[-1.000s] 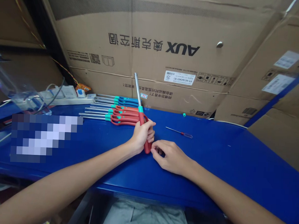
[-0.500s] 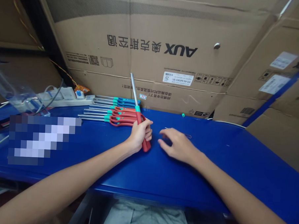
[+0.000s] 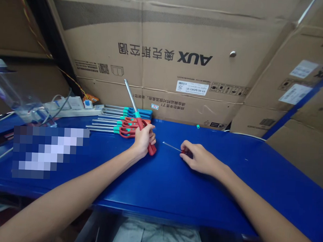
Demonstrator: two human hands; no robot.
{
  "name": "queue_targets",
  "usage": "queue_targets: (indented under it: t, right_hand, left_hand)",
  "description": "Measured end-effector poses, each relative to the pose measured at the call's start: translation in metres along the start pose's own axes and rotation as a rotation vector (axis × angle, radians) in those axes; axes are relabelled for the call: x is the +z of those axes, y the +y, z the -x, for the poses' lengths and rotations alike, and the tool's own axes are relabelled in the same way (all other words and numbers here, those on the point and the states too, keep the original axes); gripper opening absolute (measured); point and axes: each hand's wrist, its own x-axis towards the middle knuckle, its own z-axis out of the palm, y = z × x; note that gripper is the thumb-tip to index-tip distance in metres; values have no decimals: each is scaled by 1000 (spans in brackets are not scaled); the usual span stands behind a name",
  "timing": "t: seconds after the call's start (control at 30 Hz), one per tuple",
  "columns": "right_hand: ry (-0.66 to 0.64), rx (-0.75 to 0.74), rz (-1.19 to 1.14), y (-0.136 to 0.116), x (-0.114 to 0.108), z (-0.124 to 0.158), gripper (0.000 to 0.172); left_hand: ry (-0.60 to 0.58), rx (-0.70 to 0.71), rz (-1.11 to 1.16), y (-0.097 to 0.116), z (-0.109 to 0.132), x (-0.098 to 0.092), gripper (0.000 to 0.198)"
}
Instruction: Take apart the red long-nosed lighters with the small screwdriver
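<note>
Left fingers (image 3: 152, 137) clasp a red lighter (image 3: 137, 115); right fingers (image 3: 187, 145) pinch a screwdriver (image 3: 173, 147) pointing left over the bench (image 3: 158, 187).

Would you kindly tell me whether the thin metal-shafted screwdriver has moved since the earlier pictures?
Yes: the screwdriver has shifted left in the view, judged against the small green cylindrical piece; the right hand now grips it.

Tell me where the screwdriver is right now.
In the head view, the screwdriver is just right of centre, in the right hand, its shaft pointing left toward the red-handled lighter in the left hand.
</note>
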Motion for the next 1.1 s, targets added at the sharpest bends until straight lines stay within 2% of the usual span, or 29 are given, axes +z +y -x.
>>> queue_targets:
  t: [0.07,0.17,1.1]
  right_hand:
    - [22,-85,-35,-9,4,2,5]
    - [31,-131,-21,-14,7,2,5]
    - [50,-133,-19,-10,6,2,6]
  left_hand:
    - [2,0,-1,1,0,0,33]
    - [3,-1,-1,1,0,1,33]
    - [-21,-58,-14,-3,2,-1,38]
